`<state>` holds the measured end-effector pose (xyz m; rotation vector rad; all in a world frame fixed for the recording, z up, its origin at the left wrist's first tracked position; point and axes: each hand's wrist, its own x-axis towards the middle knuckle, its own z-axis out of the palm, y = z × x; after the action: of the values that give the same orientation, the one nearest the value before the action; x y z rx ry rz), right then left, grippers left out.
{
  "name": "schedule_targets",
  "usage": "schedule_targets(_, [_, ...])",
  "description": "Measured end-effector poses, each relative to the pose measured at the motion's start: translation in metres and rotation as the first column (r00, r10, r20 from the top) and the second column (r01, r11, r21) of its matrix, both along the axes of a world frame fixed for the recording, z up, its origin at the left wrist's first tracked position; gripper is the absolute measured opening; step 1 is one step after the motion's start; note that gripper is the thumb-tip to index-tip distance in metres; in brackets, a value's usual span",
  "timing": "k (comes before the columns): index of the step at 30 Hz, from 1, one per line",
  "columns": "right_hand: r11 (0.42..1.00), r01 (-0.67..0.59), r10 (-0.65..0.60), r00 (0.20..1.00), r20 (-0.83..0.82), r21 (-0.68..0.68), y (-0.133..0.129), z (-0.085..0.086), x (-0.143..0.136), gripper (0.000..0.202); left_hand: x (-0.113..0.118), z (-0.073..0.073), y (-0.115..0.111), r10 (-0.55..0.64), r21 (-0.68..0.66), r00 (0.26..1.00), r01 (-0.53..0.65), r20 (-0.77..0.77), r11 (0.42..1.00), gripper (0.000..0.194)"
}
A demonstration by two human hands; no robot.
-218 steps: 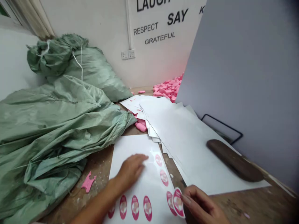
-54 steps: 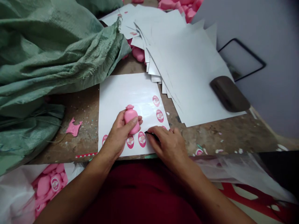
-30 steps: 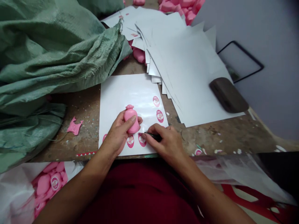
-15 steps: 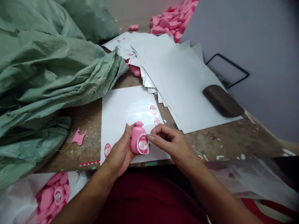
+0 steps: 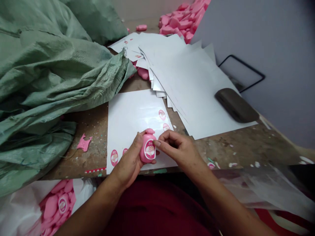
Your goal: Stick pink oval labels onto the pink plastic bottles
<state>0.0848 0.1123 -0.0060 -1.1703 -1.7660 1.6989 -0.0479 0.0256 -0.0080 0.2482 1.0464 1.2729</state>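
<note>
A small pink plastic bottle with a pink cap is gripped in my left hand, upright and tilted slightly. On its front sits an oval sticker with a white border. My right hand is closed in a pinch, thumb and finger at the sticker's upper right edge. Beneath both hands lies a white sticker sheet that bears several oval pink stickers along its right and lower edges. Fingers partly hide the bottle's sides.
Fanned white sheets lie at the right, a dark eyeglass case on them. A green woven sack covers the left. Pink bottles are heaped at the back; more fill a white bag below. A pink scrap lies left.
The bottle has turned a little in my left hand and shifted slightly right. The sticker now lies closer against its front. My right thumb stays at the sticker's edge.
</note>
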Motion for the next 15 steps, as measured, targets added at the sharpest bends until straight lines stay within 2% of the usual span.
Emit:
schedule_targets(4, [0.998,-0.005,0.004,1.0,0.014,0.057,-0.001,-0.003,-0.001,0.027,0.0,0.002,-0.001,-0.024,-0.017,0.996,0.022,-0.087,1.0,0.046])
schedule_targets(6, [0.995,0.001,-0.005,0.999,0.042,0.101,-0.002,-0.005,0.001,0.028,0.0,0.004,-0.001,-0.048,-0.015,0.993,0.047,-0.104,0.999,0.05])
schedule_targets(10, [0.95,0.052,-0.101,0.984,0.144,0.309,-0.003,-0.007,0.005,0.024,-0.003,0.008,-0.003,-0.094,0.008,0.996,0.094,-0.009,0.996,0.057])
schedule_targets(12, [0.922,0.083,-0.141,0.981,0.131,0.377,-0.005,-0.006,0.005,0.022,-0.001,0.01,-0.003,-0.101,-0.015,0.994,0.102,0.042,0.995,0.06])
schedule_targets(15, [0.944,0.065,-0.1,0.991,0.091,0.325,-0.008,-0.004,0.0,0.023,0.004,0.01,-0.001,-0.101,-0.031,0.993,0.102,0.059,0.994,0.067])
